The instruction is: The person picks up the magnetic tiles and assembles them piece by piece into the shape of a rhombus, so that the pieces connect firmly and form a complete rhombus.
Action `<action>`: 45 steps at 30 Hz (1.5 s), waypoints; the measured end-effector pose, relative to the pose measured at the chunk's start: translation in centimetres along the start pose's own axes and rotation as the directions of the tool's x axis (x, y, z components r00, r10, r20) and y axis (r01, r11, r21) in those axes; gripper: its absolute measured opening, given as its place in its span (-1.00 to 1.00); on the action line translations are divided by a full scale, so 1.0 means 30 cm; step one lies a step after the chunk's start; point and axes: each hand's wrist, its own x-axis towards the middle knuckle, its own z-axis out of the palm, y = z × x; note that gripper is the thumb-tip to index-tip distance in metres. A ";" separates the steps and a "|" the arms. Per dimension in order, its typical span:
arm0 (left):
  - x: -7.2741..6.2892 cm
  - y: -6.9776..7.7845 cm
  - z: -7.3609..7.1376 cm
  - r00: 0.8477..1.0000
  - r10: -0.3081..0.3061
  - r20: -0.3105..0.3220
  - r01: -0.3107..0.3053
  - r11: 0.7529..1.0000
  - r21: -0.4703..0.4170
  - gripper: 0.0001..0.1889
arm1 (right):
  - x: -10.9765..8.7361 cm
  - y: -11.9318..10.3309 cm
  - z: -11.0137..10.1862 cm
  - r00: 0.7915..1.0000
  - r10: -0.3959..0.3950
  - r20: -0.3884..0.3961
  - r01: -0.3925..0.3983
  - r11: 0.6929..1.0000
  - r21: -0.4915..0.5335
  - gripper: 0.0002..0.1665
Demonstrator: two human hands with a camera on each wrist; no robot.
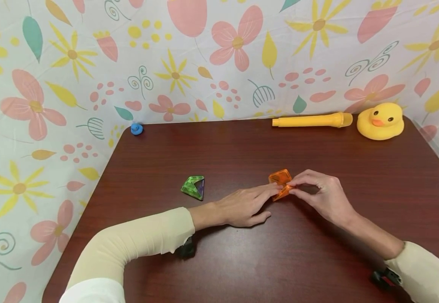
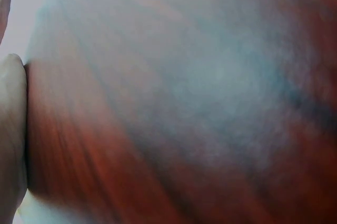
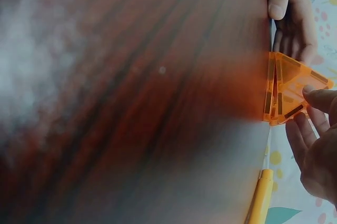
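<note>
Orange translucent magnetic tiles lie on the table right of the middle in the head view. My right hand pinches an orange triangular magnetic tile between thumb and fingers. In the right wrist view this tile stands tilted up from another orange piece, their lower edges close together. My left hand reaches over from the left, palm down with fingers extended, its fingertips touching the orange tiles. Green magnetic tiles with a purple piece lie beyond the left forearm.
Along the back of the brown table are a small blue duck, a yellow toy microphone and a large yellow duck. A flowered cloth hangs behind. The left wrist view shows mostly blurred tabletop.
</note>
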 end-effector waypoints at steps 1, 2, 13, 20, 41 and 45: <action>0.000 0.000 0.001 1.000 -0.002 0.002 0.002 1.000 -0.001 -0.25 | 0.000 0.002 0.001 1.000 -0.004 -0.002 0.004 1.000 -0.008 -0.51; 0.000 0.000 0.001 1.000 -0.003 0.003 0.003 1.000 -0.003 -0.25 | 0.000 0.002 0.001 1.000 -0.008 -0.005 0.007 1.000 -0.012 -0.52; -0.001 0.003 0.003 1.000 0.001 -0.003 -0.001 1.000 -0.011 -0.27 | -0.002 0.001 0.005 1.000 0.007 -0.006 -0.007 1.000 -0.014 -0.52; -0.001 0.005 0.002 1.000 -0.002 0.004 0.002 1.000 -0.002 -0.26 | -0.003 0.006 0.003 1.000 0.009 -0.013 -0.010 0.997 -0.073 -0.40; -0.003 0.007 -0.012 1.000 -0.010 0.029 0.010 1.000 -0.004 -0.27 | 0.029 0.050 -0.032 0.947 0.159 0.279 -0.122 0.982 -0.146 -0.50; -0.003 0.006 -0.009 0.999 -0.011 0.031 0.011 1.000 0.000 -0.27 | 0.035 0.050 -0.026 0.947 0.155 0.281 -0.104 0.977 -0.188 -0.53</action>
